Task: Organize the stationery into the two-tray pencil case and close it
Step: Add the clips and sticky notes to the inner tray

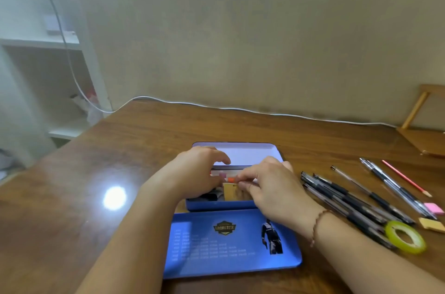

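Two hands worked inside the open blue pencil case (218, 204), which sat near the middle of the table (96, 173), toward its near edge. Its lid (231, 243), printed side up, lay flat just in front of the case, at the near edge; a pale panel (243, 153) stood behind the hands on the far side, tray or second lid, could not tell which.

Left hand (195, 173): over the left part of the case, fingers curled downward; whether it held anything could not be told. Between the hands, inside the case, small items showed: a dark object at the front wall, a yellowish block (228, 191), an orange piece (231, 179). Right hand (269, 187): fingertips (240, 180) pinched together just beside the orange piece, apparently touching it; blur prevented certainty about what was gripped.

Right of the case, still on the table and well apart from the fingers: a bundle of black pens (349, 204), more pens (395, 185) nearer the right edge, a red pencil (407, 178), a pink eraser (433, 208), a yellow eraser (432, 224), a roll of green tape (404, 237).

Judgement: task early. Few small items placed; most stationery remained outside; the case was not yet closed.
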`<state>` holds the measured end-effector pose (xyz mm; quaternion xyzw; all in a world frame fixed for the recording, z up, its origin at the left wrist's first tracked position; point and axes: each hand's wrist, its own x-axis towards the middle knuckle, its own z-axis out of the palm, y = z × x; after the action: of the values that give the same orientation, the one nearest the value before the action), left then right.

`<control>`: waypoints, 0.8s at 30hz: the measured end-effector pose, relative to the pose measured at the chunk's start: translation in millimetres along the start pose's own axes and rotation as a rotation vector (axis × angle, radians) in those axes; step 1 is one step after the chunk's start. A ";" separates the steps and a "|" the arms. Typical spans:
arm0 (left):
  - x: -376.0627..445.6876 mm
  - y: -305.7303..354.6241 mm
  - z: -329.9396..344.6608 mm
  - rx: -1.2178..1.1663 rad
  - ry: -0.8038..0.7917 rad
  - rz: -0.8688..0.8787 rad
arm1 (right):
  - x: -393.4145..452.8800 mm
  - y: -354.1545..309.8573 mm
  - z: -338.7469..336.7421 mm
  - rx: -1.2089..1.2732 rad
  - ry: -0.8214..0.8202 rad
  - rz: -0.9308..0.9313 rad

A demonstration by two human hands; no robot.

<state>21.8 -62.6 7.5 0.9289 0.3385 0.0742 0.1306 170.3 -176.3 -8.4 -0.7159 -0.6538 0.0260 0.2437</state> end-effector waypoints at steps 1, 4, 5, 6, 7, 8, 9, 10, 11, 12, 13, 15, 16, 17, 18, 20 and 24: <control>0.2 0.6 -0.1 -0.001 -0.014 -0.003 | -0.1 -0.3 0.7 0.007 0.003 -0.003; -0.3 1.0 -0.9 -0.014 -0.037 -0.016 | 1.0 -1.7 1.2 0.048 0.029 -0.022; -0.7 1.0 -1.0 -0.021 -0.041 -0.018 | 1.1 -2.5 1.2 0.051 0.025 -0.030; -1.2 1.1 -1.0 -0.028 -0.042 -0.019 | 0.8 -3.0 1.0 0.039 0.014 -0.039; -1.1 1.0 -0.8 -0.031 -0.041 -0.016 | 0.1 -2.6 0.4 0.011 0.003 -0.049; -0.8 0.8 -0.4 -0.032 -0.040 -0.013 | -0.6 -1.3 -0.2 -0.031 -0.008 -0.062; -0.4 0.6 0.1 -0.033 -0.039 -0.011 | -1.1 0.8 -1.1 -0.078 -0.022 -0.074; -0.3 0.4 0.5 -0.035 -0.039 -0.010 | -1.3 2.9 -2.2 -0.123 -0.041 -0.079; -0.2 0.4 0.7 -0.036 -0.041 -0.011 | -1.4 4.6 -3.1 -0.152 -0.064 -0.077; -0.3 0.3 0.7 -0.035 -0.043 -0.012 | -1.5 5.6 -3.8 -0.160 -0.081 -0.075; -0.4 0.4 0.5 -0.034 -0.044 -0.010 | -1.9 5.8 -4.0 -0.152 -0.084 -0.081; -0.9 0.2 0.1 -0.040 -0.048 0.002 | -4.3 2.7 -3.7 -0.098 -0.048 -0.128; -1.0 -0.1 0.1 -0.046 -0.050 0.008 | -6.9 0.0 -3.1 -0.068 -0.031 -0.161; -1.2 -0.3 0.1 -0.051 -0.051 0.009 | -10.0 -2.8 -2.1 -0.063 -0.024 -0.192; -1.3 -0.6 0.3 -0.055 -0.051 0.007 | -13.6 -5.4 -0.7 -0.087 -0.025 -0.221; -1.5 -1.1 0.6 -0.053 -0.051 0.000 | -20.3 -8.3 2.1 -0.150 -0.042 -0.259; -2.1 -0.2 -0.7 -0.048 -0.066 0.006 | -28.7 -2.5 1.5 -0.200 -0.095 -0.242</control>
<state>19.9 -63.6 7.9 0.9284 0.3294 0.0520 0.1637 163.4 -203.0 -16.8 -0.6506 -0.7453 -0.0351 0.1416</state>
